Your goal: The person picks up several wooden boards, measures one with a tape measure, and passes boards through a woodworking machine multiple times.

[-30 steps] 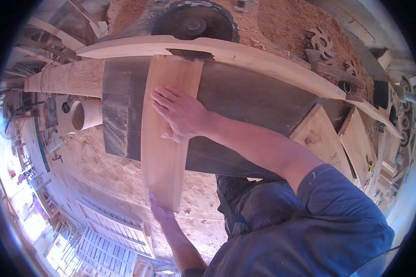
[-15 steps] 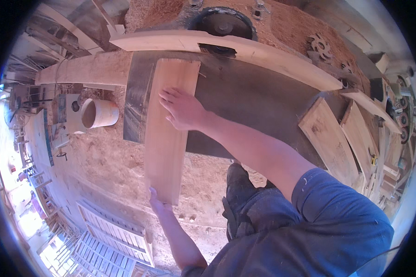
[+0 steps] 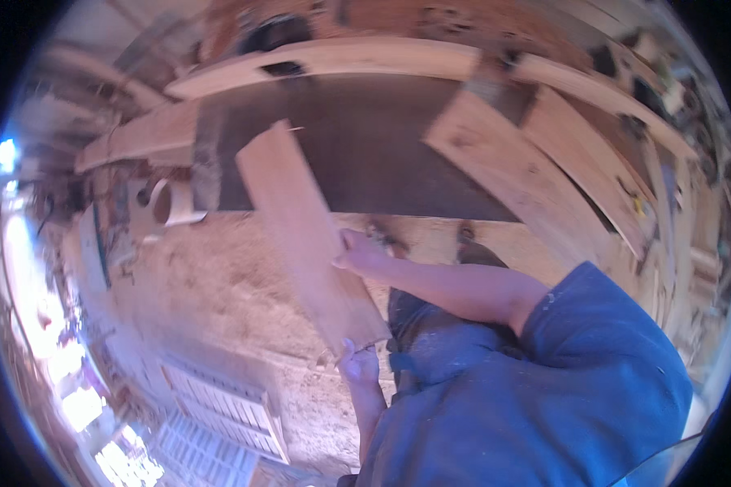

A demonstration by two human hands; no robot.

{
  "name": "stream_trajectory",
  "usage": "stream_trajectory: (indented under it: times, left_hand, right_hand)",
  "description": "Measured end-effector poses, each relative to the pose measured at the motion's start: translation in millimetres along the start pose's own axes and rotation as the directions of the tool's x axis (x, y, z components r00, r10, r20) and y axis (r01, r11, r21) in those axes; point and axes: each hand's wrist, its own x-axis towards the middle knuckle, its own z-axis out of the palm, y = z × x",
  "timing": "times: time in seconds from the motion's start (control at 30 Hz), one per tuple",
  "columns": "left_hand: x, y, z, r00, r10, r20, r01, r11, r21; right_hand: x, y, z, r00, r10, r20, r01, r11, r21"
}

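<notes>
A pale wooden board [image 3: 300, 219] slants in front of me, its far end over the edge of a dark metal machine table [image 3: 374, 146] and its near end close to my body. My right hand [image 3: 364, 253] grips the board's right edge around the middle, thumb on the upper face. At the near end my left hand [image 3: 359, 365] is closed on the board's corner, with the fingers partly hidden beneath it. Motion blurs the picture somewhat.
A long wooden fence [image 3: 365, 57] crosses the back of the table, with a dark round blade [image 3: 276, 32] behind it. Wide planks [image 3: 512, 162] lean at the right. A white bucket [image 3: 175, 203] stands left, above sawdust-covered floor [image 3: 227, 276]. Slatted wooden frames [image 3: 227, 410] lie lower left.
The board has come back off most of the table and turned, its near end swinging right toward me. My right hand has shifted from its top face to its right edge. The view has turned right.
</notes>
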Motion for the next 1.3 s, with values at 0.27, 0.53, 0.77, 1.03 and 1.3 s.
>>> stream_trajectory:
  times: [0.27,0.53,0.77,1.03,1.3]
  left_hand:
    - [-20,-95,30,0.927,-0.376,-0.011,0.349,0.85,0.394]
    - [44,-89,187,0.935,-0.197,0.294,0.114,0.954,0.277]
    - [39,-144,215,0.994,-0.098,0.043,0.081,0.952,0.296]
    - [31,-141,202,0.997,-0.069,0.028,0.055,0.94,0.336]
    - [57,-149,211,0.983,0.1,0.151,-0.149,0.921,0.361]
  right_hand:
    - [-54,-30,-125,0.981,-0.192,-0.027,0.168,0.914,-0.369]
    - [-169,-40,-211,0.957,-0.291,-0.013,0.251,0.847,-0.469]
    - [-246,72,-321,0.267,-0.292,-0.918,0.04,0.956,-0.292]
    - [-328,127,-398,0.462,0.169,-0.87,0.422,0.822,0.383]
    - [-359,97,-400,0.68,0.02,-0.733,0.456,0.772,0.443]
